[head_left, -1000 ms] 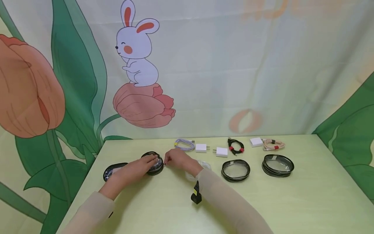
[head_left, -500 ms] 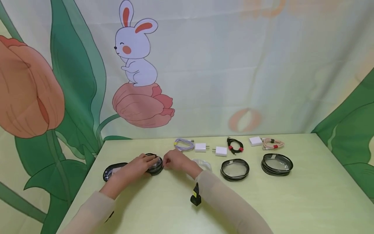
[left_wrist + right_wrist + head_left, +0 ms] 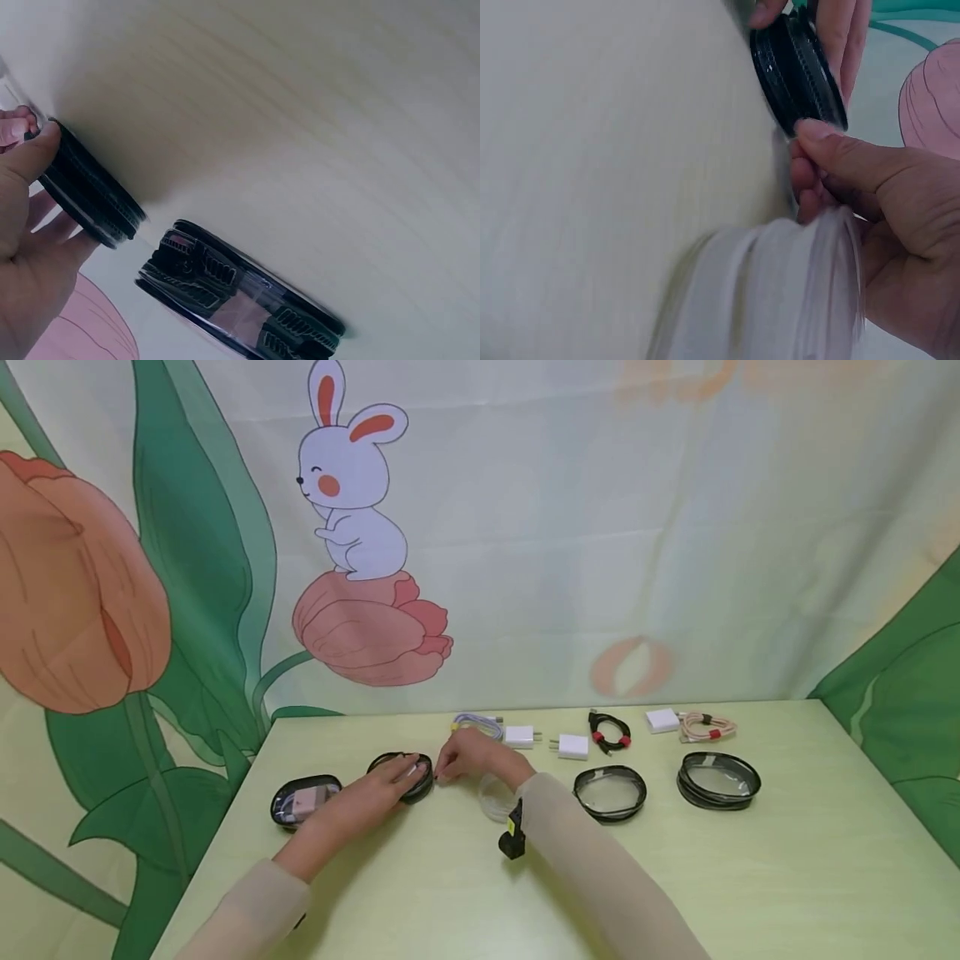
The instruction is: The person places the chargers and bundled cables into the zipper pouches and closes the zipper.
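In the head view my left hand (image 3: 375, 792) holds a small round clear zip pouch with black edging (image 3: 420, 783) on the table. Its thumb and fingers lie on opposite sides of the pouch (image 3: 90, 184) in the left wrist view. My right hand (image 3: 476, 756) pinches at the pouch's right edge with thumb and curled index finger, apparently on the zipper pull, which is mostly hidden. Left of the left hand is an oval black-edged pouch (image 3: 306, 800) with a pinkish block and a cable inside. Close to the right wrist stands a translucent white pouch (image 3: 765, 292).
Two black-edged clear pouches, one (image 3: 610, 793) nearer and another (image 3: 718, 781) farther right, stand on the table (image 3: 450, 893). Behind lie a lilac cable (image 3: 480, 723), white charger plugs (image 3: 519, 737), a black cable (image 3: 610, 732) and a pink cable (image 3: 708, 727).
Both hands have shifted slightly right with the small pouch, leaving more of the oval pouch uncovered. The right hand has moved a little away from the body. The head view has shifted slightly.
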The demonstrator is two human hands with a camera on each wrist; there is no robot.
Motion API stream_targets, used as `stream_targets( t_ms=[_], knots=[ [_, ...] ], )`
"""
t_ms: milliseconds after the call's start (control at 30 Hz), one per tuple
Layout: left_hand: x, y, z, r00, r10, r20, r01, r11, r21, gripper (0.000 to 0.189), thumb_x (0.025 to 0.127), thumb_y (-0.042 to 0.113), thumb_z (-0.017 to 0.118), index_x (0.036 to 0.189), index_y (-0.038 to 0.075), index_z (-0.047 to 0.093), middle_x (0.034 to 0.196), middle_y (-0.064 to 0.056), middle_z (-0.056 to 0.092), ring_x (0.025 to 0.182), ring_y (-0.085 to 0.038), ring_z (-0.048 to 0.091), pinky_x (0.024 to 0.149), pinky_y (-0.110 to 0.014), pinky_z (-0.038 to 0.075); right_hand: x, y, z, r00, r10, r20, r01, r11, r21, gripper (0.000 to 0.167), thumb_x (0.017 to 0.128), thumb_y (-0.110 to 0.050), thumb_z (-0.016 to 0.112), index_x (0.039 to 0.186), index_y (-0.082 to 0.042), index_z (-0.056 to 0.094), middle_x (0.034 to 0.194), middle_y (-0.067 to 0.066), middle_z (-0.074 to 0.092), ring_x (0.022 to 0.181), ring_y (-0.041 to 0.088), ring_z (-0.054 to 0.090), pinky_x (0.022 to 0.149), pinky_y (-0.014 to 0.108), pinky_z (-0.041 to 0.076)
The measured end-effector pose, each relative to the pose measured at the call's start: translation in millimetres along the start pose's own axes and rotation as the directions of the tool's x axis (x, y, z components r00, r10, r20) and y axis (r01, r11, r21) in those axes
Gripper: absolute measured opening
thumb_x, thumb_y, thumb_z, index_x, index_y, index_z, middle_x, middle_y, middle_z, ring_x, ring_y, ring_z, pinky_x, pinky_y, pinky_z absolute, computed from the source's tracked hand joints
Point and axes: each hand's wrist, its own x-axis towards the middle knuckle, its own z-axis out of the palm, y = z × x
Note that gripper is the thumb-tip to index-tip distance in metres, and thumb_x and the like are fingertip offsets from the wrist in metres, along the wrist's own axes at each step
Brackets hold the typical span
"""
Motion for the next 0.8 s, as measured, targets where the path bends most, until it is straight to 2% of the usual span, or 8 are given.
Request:
stream_targets(
  t_ms=[100, 167, 267, 367, 433, 533, 667, 800],
  knots=[
    [2.3, 2.1, -0.4, 0.999, -0.010, 0.031, 0.008, 0.998, 0.059, 0.060, 0.096, 0.019, 0.071, 0.148, -0.002, 0.049, 0.152, -0.025, 0.045, 0.137, -0.041, 0.046, 0.106, -0.047, 0.047, 0.2, -5.5, -1.5, 0.997, -0.046, 0.063, 0.047, 0.999, -0.026, 0.004, 0.090, -0.012, 0.078, 0.090, -0.010, 0.082, 0.081, -0.004, 0.075, 0.067, -0.002, 0.055, 0.065, 0.014, 0.045],
    [2.0, 1.9, -0.2, 0.999, -0.024, 0.029, 0.022, 0.997, 0.077, 0.061, 0.095, 0.021, 0.073, 0.147, -0.001, 0.051, 0.151, -0.024, 0.046, 0.136, -0.041, 0.047, 0.104, -0.048, 0.049, 0.2, -10.1, -1.6, 0.995, -0.065, 0.078, 0.069, 0.996, -0.049, 0.004, 0.090, -0.012, 0.079, 0.090, -0.008, 0.082, 0.083, -0.002, 0.076, 0.068, -0.002, 0.055, 0.065, 0.014, 0.046],
    [-0.4, 0.4, -0.2, 0.997, -0.079, 0.013, 0.078, 0.995, 0.067, 0.062, 0.091, 0.024, 0.077, 0.145, 0.003, 0.055, 0.145, -0.021, 0.050, 0.126, -0.040, 0.053, 0.095, -0.052, 0.053, 1.1, -14.7, -0.7, 0.998, -0.058, 0.032, 0.061, 0.993, -0.097, 0.004, 0.090, -0.011, 0.079, 0.090, -0.008, 0.082, 0.086, -0.001, 0.076, 0.071, 0.000, 0.057, 0.068, 0.016, 0.047],
    [-3.6, -1.5, -0.4, 0.994, -0.112, 0.008, 0.112, 0.993, 0.042, 0.063, 0.088, 0.026, 0.081, 0.142, 0.004, 0.057, 0.138, -0.021, 0.052, 0.118, -0.039, 0.055, 0.090, -0.054, 0.053, 1.6, -15.7, 1.3, 0.998, -0.027, -0.048, 0.021, 0.991, -0.134, 0.005, 0.091, -0.010, 0.076, 0.091, -0.009, 0.081, 0.089, 0.000, 0.076, 0.075, 0.003, 0.059, 0.072, 0.018, 0.049],
    [-5.7, -2.6, 0.4, 0.996, -0.092, 0.017, 0.091, 0.996, 0.012, 0.064, 0.088, 0.025, 0.081, 0.141, 0.000, 0.056, 0.139, -0.023, 0.049, 0.122, -0.040, 0.053, 0.096, -0.053, 0.051, 1.9, -14.8, 3.1, 0.995, -0.014, -0.095, -0.001, 0.988, -0.156, 0.006, 0.093, -0.011, 0.075, 0.091, -0.010, 0.081, 0.090, -0.001, 0.077, 0.078, 0.004, 0.060, 0.074, 0.019, 0.049],
    [-9.7, -2.7, 1.9, 0.998, -0.041, 0.039, 0.042, 0.998, -0.036, 0.066, 0.092, 0.023, 0.078, 0.144, -0.006, 0.051, 0.148, -0.025, 0.044, 0.134, -0.041, 0.048, 0.105, -0.050, 0.047, 1.0, -13.7, 4.2, 0.993, 0.012, -0.114, -0.030, 0.987, -0.156, 0.008, 0.094, -0.011, 0.074, 0.092, -0.011, 0.081, 0.091, -0.002, 0.077, 0.078, 0.004, 0.059, 0.073, 0.019, 0.049],
    [-11.5, -0.2, 2.6, 0.999, -0.020, 0.040, 0.022, 0.999, -0.034, 0.064, 0.095, 0.020, 0.074, 0.147, -0.007, 0.047, 0.154, -0.022, 0.042, 0.139, -0.039, 0.045, 0.106, -0.046, 0.047, -1.4, -15.1, 1.9, 0.999, 0.005, -0.049, -0.011, 0.990, -0.141, 0.008, 0.093, -0.009, 0.075, 0.089, -0.011, 0.081, 0.089, -0.003, 0.076, 0.075, 0.002, 0.056, 0.072, 0.017, 0.048],
    [-7.2, 3.1, 3.8, 0.999, -0.019, 0.044, 0.018, 0.999, 0.028, 0.064, 0.096, 0.021, 0.073, 0.147, -0.008, 0.047, 0.154, -0.021, 0.042, 0.138, -0.037, 0.045, 0.105, -0.045, 0.048, -3.5, -18.9, 2.1, 0.995, -0.074, 0.062, 0.081, 0.990, -0.119, 0.005, 0.091, -0.009, 0.077, 0.090, -0.010, 0.081, 0.088, -0.003, 0.075, 0.075, 0.000, 0.056, 0.074, 0.016, 0.048]
  ],
)
